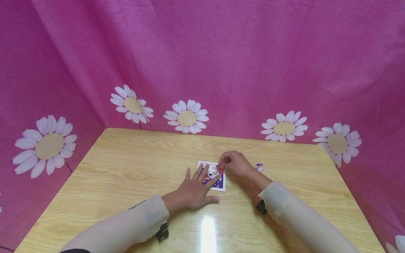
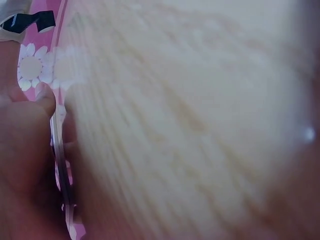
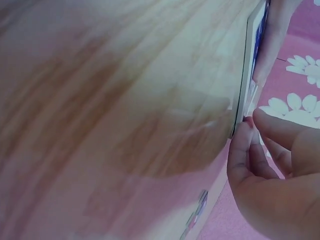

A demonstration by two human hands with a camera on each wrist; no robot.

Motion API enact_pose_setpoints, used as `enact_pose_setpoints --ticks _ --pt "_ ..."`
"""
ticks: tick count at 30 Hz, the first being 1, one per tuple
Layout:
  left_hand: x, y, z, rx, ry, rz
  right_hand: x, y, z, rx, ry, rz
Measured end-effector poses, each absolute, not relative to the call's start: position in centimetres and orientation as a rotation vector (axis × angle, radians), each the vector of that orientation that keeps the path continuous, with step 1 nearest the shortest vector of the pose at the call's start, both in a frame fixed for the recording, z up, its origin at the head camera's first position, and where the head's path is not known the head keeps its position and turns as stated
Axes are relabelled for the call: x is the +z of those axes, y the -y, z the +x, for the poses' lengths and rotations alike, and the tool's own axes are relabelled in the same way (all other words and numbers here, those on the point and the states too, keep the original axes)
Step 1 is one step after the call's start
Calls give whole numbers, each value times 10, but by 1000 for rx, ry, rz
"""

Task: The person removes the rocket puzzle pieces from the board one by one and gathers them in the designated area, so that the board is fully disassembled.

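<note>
A small jigsaw puzzle point(image 1: 218, 188) with a white border and a purple, white and red picture lies on the table. My left hand point(image 1: 194, 191) rests across its left part, fingers spread and straight, covering some of the picture. At the upper right corner, my right hand point(image 1: 235, 164) pinches a small red puzzle piece point(image 1: 220, 170) between thumb and fingers, right at the board. From the right wrist, the fingertips point(image 3: 243, 131) meet at the edge of the board point(image 3: 243, 95); the piece is mostly hidden there.
A loose puzzle piece point(image 1: 259, 167) lies right of the board, beyond my right wrist. The wooden table point(image 1: 136, 154) reaches back to a pink curtain point(image 1: 221, 63) with white daisies, which also hangs along both sides.
</note>
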State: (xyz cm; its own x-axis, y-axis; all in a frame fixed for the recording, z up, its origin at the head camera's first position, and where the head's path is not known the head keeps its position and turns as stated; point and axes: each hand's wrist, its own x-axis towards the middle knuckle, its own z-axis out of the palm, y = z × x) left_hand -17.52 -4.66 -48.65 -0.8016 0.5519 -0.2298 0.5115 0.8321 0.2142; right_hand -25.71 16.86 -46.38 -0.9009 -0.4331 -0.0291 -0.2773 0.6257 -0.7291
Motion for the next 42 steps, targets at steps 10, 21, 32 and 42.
enact_pose_setpoints --ticks 10,21,32,42 --pt "-482 46 -173 167 -2737 824 -464 -172 -263 -1160 -2574 -613" --pt "-483 46 -174 152 -2734 824 -462 -170 -264 -1231 -2511 -523" --pt "-483 47 -173 165 -2736 828 -462 -174 -265 -1188 -2546 -556" --pt "-482 47 -174 162 -2728 821 -462 -177 -264 -1200 -2509 -471"
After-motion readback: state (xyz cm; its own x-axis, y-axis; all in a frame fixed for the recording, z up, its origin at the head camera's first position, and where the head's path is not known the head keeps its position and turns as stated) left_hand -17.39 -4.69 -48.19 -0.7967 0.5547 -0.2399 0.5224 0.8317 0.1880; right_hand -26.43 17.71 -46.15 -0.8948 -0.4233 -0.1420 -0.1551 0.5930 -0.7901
